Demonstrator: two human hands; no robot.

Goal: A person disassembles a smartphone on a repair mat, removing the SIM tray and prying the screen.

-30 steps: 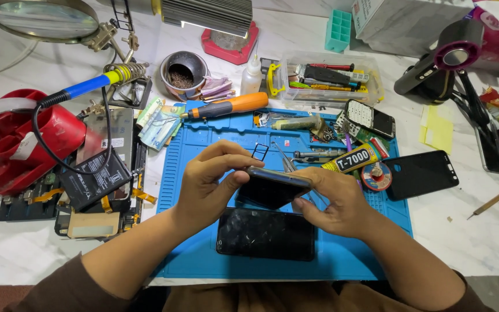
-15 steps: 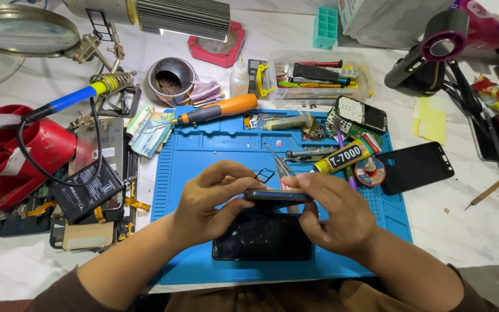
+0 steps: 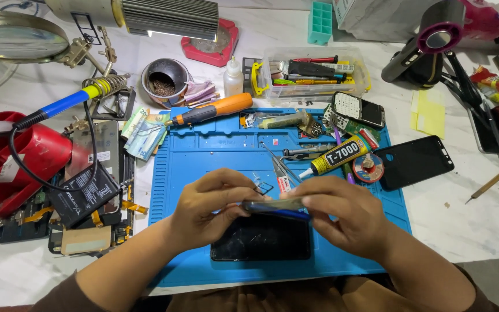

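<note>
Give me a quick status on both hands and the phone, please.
Left hand and right hand grip phone edge-on above blue mat. Black screen panel lies directly beneath. Glue tube beyond, clear.

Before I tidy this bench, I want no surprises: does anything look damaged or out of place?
Yes. The dark screen on the blue mat looks cracked near its middle. Banknotes lie loose among the tools at the mat's left edge. Both hands, left and right, hold a phone edge-on above the screen.
</note>
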